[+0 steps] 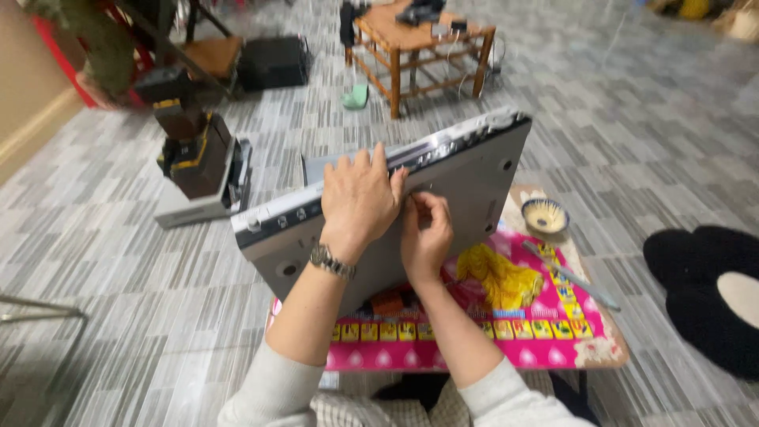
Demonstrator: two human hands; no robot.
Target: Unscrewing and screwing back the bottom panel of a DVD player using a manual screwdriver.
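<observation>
Both hands on upended grey laptop

A small pink picture-printed table bears a tilted grey laptop, patterned bowl and long tool.

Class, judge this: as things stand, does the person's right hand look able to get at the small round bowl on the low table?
Probably yes: the right hand is beside the tilted grey laptop, and the small round bowl sits uncovered to its right.
</observation>
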